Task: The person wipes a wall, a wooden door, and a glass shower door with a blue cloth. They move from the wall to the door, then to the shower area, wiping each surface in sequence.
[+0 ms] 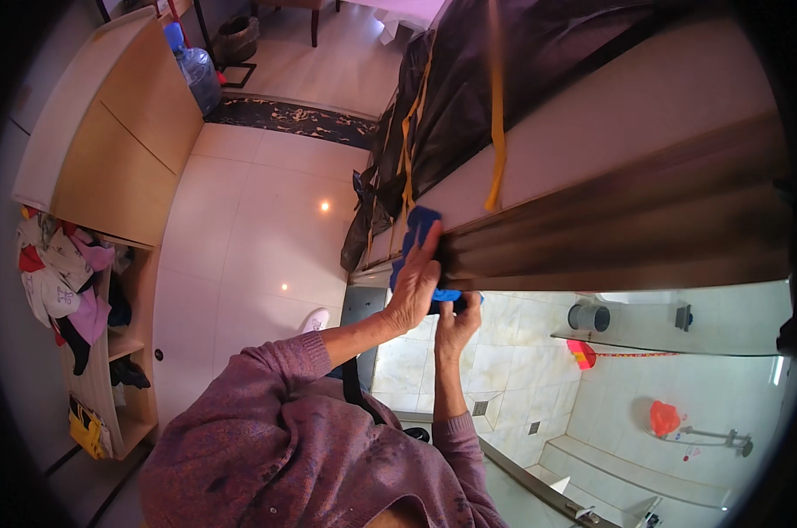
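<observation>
A blue cloth is folded around the near edge of a dark brown wood-grain door. My left hand presses the cloth against that edge, its fingers closed over it. Just to the right, at the door's lower corner, my right hand grips the lower part of the same cloth, fingers bent and close together. Part of the cloth is hidden behind my left hand, and the door covers some of my right fingertips.
Dark plastic sheeting with yellow straps hangs beyond the door. A wooden cabinet stands left, clothes spilling from its shelves, with a large water bottle behind it. At right are a tiled bathroom floor, a dark bin and a red bag.
</observation>
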Available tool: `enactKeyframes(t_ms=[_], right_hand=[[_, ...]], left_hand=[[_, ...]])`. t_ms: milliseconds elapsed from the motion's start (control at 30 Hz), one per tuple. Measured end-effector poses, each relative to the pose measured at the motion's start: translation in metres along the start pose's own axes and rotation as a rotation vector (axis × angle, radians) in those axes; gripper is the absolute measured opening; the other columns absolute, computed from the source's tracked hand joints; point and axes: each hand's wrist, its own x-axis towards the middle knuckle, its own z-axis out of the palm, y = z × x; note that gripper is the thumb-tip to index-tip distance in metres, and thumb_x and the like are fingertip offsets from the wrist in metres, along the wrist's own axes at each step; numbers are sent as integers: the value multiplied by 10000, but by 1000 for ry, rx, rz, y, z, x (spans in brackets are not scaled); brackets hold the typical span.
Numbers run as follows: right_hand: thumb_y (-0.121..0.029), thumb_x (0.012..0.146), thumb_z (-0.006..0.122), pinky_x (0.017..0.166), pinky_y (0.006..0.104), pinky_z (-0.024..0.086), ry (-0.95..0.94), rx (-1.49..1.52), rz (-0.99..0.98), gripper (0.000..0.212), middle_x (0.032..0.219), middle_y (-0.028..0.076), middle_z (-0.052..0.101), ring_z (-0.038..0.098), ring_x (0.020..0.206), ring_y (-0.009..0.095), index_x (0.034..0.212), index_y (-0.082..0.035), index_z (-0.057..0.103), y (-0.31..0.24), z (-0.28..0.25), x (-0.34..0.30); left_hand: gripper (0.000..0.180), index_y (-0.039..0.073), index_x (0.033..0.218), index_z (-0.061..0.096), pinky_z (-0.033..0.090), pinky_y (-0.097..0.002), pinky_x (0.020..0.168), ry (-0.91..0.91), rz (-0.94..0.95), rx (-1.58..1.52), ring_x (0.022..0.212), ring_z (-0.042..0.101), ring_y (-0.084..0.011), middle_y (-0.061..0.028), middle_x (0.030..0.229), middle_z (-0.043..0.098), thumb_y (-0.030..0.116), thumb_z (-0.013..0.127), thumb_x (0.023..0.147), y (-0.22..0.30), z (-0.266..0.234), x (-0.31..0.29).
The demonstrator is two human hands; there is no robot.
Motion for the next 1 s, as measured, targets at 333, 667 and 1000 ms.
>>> enactKeyframes(t_ms=[333, 667, 1000], right_hand=[[-104, 728, 653, 540, 306, 426, 76, -119, -110, 223, 704, 105, 551, 529, 590, 223, 910, -33, 544, -27, -1, -9], [5, 725, 661, 624, 252, 435, -201, 51, 163, 183, 780, 48, 607, 519, 686, 104, 889, 19, 582, 73, 50, -45], [28, 791, 554, 789, 261, 432, 278, 285, 311, 154, 924, 58, 603, 539, 852, 121, 941, 35, 585, -9, -26, 9]], left_hand=[[625, 14, 1356, 258, 161, -392, 1044, -71, 301, 199, 1265, 236, -378, -180, 1378, 292, 463, 245, 921, 10, 1, 38], [619, -11, 1379, 108, 173, -286, 1035, 119, -308, 65, 1284, 238, -296, -197, 1385, 268, 403, 252, 941, -107, -16, -8], [646, -25, 1340, 256, 315, -352, 978, -151, -65, 274, 1204, 374, -313, -199, 1310, 372, 130, 555, 788, 19, -29, -44]])
